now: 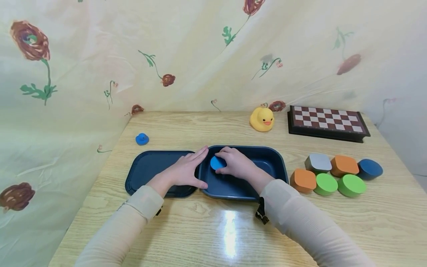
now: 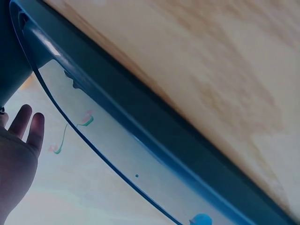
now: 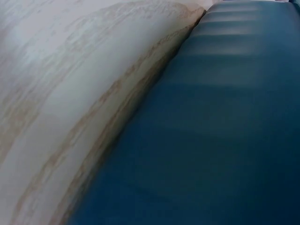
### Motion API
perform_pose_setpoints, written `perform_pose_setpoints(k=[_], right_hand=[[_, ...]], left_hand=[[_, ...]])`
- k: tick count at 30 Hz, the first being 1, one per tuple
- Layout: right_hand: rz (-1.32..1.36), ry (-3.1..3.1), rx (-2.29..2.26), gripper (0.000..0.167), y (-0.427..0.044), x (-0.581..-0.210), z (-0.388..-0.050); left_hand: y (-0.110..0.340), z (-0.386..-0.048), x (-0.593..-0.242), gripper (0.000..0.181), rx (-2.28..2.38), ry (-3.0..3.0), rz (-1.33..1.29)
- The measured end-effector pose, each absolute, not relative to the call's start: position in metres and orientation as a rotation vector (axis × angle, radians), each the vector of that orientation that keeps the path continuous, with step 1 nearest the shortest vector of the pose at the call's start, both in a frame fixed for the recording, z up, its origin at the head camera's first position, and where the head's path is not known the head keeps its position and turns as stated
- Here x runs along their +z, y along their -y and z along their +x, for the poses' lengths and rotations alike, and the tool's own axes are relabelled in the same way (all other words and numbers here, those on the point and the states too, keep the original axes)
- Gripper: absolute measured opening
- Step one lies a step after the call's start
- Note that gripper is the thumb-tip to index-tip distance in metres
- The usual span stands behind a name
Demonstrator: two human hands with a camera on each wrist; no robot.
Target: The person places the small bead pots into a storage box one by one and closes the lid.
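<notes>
My right hand [image 1: 236,163] reaches into a dark blue open box [image 1: 281,163], thumb and fingers around a bright blue round-topped piece [image 1: 216,163] near the box's left end. My left hand [image 1: 185,168] spreads its straight fingers and thumb along the box's left edge, over the right side of a dark blue lid [image 1: 150,167] lying flat. In the left wrist view, part of the left hand [image 2: 18,154] shows beyond a dark rim. The right wrist view has the box's outer wall [image 3: 211,126] up close, the hand out of sight.
Right of the box stand several block-like pieces: two orange [image 1: 303,181], two green [image 1: 351,185], a grey [image 1: 318,162] and a dark blue one [image 1: 370,169]. Behind are a yellow duck [image 1: 261,119] and a checkered board [image 1: 328,122]. A small blue duck [image 1: 142,139] sits behind the lid.
</notes>
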State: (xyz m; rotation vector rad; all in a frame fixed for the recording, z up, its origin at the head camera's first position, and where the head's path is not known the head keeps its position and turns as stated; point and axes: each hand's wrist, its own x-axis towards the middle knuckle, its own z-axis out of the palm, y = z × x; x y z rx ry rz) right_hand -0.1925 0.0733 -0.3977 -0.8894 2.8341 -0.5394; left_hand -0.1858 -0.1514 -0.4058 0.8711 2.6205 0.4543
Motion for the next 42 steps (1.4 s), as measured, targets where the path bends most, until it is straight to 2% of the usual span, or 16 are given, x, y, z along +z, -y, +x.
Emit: perform_pose_setpoints(k=[16, 23, 42], right_hand=[[-0.817, -2.818, -0.569, 0.062, -0.070, -0.402, -0.192], [-0.817, -2.828, -0.537, 0.068, -0.073, -0.398, -0.189], [-0.805, -2.803, -0.633, 0.061, -0.114, -0.377, -0.184]], left_hand=[[0.152, -0.185, -0.404, 0.112, 0.460, -2.615, 0.872], [0.150, -0.186, -0.402, 0.112, 0.480, -2.601, 0.880], [0.150, -0.186, -0.403, 0.113, 0.478, -2.604, 0.862]])
